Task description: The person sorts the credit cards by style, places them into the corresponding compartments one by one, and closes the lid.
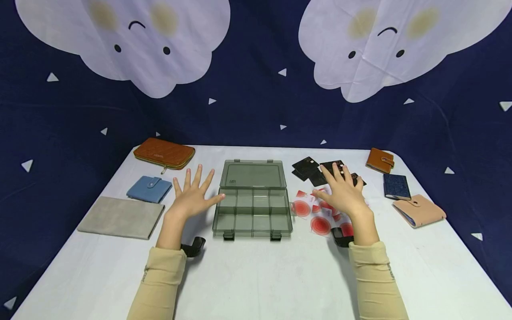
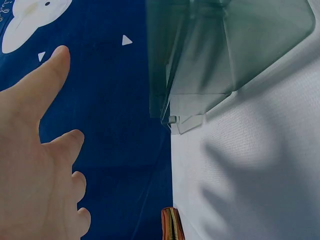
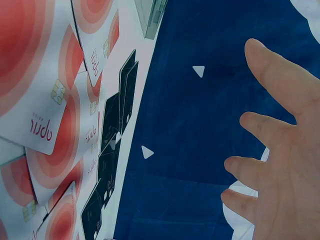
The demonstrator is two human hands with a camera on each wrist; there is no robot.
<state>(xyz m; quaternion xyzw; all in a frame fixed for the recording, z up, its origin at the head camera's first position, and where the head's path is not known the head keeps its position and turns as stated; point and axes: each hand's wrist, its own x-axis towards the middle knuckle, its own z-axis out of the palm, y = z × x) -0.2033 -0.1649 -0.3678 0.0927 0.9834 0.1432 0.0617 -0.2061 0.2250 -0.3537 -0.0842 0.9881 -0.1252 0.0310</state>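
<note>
My left hand [image 1: 191, 201] is spread flat with fingers apart, left of a clear grey-green plastic compartment box [image 1: 253, 213] whose lid lies folded back. In the left wrist view the box [image 2: 270, 45] stands beside that hand [image 2: 35, 150], and the hand's shadow falls on the table. My right hand [image 1: 343, 195], fingers also spread and holding nothing, hovers over red-and-white chip cards [image 1: 321, 226] and black cards [image 1: 306, 166]. In the right wrist view the red-and-white cards [image 3: 60, 115] overlap one another, with the black cards [image 3: 107, 165] lying behind them.
At the left lie a brown zip wallet [image 1: 164, 153], a blue snap wallet [image 1: 149, 189] and a grey wallet [image 1: 121, 218]. A brown wallet [image 1: 379, 160], a dark blue one [image 1: 396, 186] and a tan one [image 1: 420, 210] lie on the right. A navy cloth [image 1: 256, 115] hangs behind the white table [image 1: 256, 280].
</note>
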